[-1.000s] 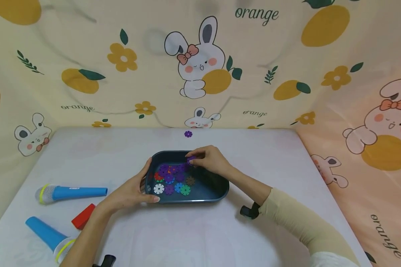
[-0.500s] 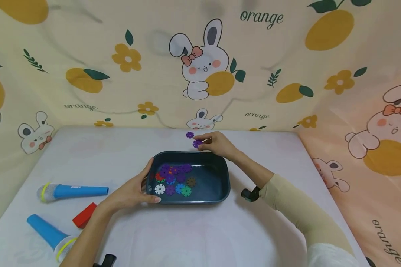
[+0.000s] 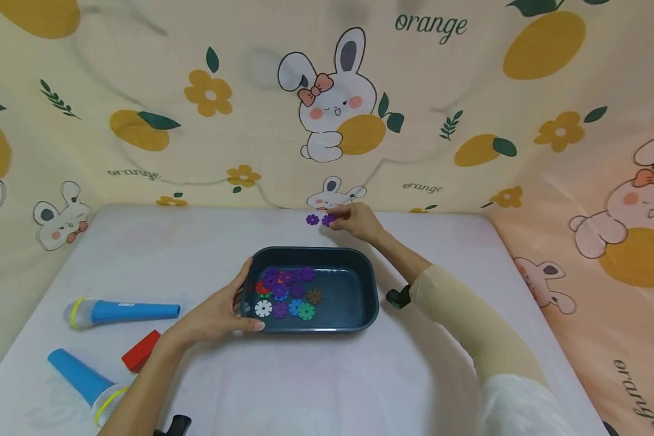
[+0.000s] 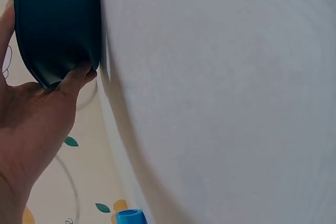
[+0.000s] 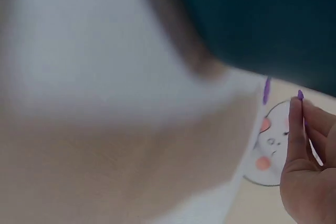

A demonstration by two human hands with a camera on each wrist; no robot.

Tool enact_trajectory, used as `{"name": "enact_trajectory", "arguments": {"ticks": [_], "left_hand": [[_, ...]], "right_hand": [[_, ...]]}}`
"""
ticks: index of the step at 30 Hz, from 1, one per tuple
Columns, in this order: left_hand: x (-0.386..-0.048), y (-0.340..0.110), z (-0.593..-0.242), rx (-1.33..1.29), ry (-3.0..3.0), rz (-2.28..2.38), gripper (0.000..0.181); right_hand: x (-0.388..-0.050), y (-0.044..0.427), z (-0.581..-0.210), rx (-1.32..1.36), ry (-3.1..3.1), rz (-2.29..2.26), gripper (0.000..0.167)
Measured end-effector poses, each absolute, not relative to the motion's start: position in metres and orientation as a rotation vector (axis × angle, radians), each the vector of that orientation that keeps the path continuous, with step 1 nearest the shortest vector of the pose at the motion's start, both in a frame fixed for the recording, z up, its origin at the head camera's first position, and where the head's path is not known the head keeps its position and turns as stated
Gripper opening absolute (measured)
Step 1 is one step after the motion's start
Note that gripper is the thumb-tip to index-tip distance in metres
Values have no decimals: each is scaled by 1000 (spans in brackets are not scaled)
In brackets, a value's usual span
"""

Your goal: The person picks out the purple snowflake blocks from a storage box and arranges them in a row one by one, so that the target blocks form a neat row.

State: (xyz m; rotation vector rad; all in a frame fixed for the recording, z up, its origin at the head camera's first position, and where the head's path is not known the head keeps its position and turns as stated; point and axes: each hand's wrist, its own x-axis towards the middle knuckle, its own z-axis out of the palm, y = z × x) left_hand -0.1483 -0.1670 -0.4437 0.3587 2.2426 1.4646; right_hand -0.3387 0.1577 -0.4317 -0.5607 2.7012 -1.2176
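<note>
A dark blue tray (image 3: 346, 303) stands mid-table, with several notched plastic discs (image 3: 297, 275) piled toward its left side, mostly purple, plus white, blue, green, brown and red ones. My left hand (image 3: 215, 312) grips the tray's left end, the thumb at the front corner and the fingers along the side; the left wrist view shows the tray wall (image 4: 58, 24) between them. Beyond the tray, my right hand (image 3: 362, 223) pinches a purple notched disc (image 3: 327, 220) between thumb and fingertips. Just left of it, another purple disc (image 3: 312, 220) lies near the table's far edge.
Two blue toy microphones (image 3: 136, 310) with silver heads lie at the left of the table. Near my left forearm is a red block (image 3: 141, 351). A printed cloth (image 3: 240, 133) hangs behind the table's far edge.
My right hand has carried a purple disc out of the tray to the far edge, beside the purple disc lying there. My left hand has stayed on the tray.
</note>
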Motion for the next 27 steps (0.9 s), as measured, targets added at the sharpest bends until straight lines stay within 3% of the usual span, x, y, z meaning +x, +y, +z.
{"name": "enact_trajectory", "arguments": {"ticks": [8,27], "left_hand": [[-149,-168,-444,338,2200,1495,124],[-149,-167,-443,349,2235,1463,124]], "right_hand": [[-363,156,-451,-496,2770,-1130,31],[-373,149,-461,-372,2704,-1108,30]]}}
